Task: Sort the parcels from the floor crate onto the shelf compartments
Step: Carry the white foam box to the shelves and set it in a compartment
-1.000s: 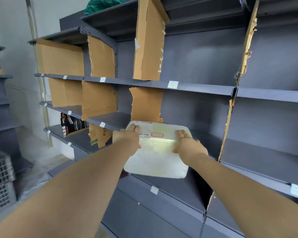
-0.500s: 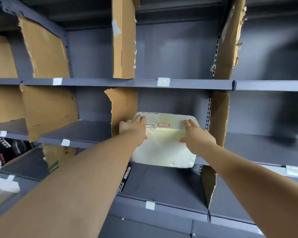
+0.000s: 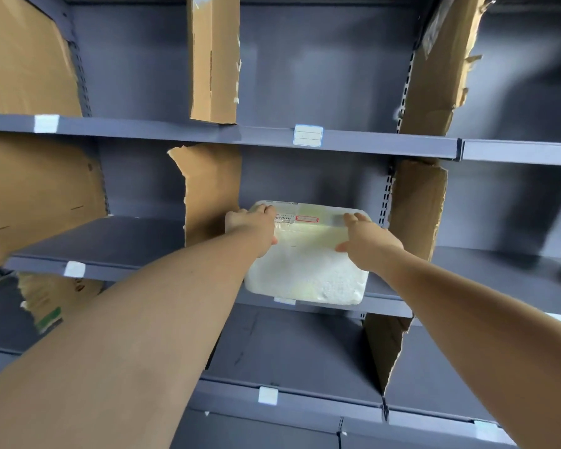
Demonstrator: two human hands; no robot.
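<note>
A flat white foam parcel (image 3: pixel 305 270) with a shipping label and a red-framed sticker lies on the middle shelf (image 3: pixel 389 306) of a grey rack, between two cardboard dividers. Its near edge overhangs the shelf's front lip. My left hand (image 3: pixel 255 226) presses on the parcel's far left corner, fingers curled over the edge. My right hand (image 3: pixel 368 241) lies flat on the parcel's right side, fingers spread toward the far edge. The floor crate is out of view.
Torn cardboard dividers stand left (image 3: pixel 212 192) and right (image 3: pixel 415 205) of the compartment, with more on the shelf above (image 3: pixel 214 59). White label tags (image 3: pixel 307 136) mark shelf edges. A lower shelf (image 3: pixel 298 358) sits beneath.
The view has moved closer and tilted up. Both hands have pushed the parcel further onto the middle shelf, between the dividers.
</note>
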